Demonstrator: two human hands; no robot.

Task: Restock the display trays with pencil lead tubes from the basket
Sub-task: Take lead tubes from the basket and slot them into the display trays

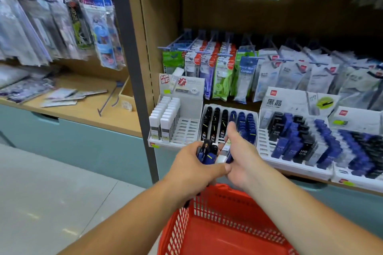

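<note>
My left hand (191,168) grips a bundle of pencil lead tubes (207,154), blue and black ones, just above the red basket (219,232). My right hand (241,156) pinches a white-capped tube (222,156) at the bundle's right side, its fingers reaching toward the middle display tray (253,116) of black and blue tubes. A left tray (186,128) holds two rows of white tubes with bare slots beside them. A right tray (264,145) carries several blue and black tubes.
A grey upright post (134,72) stands left of the trays. Hanging packets (269,74) fill the pegs behind them. A wooden counter (87,109) at left carries loose packets and a metal hook. Teal cabinets run below.
</note>
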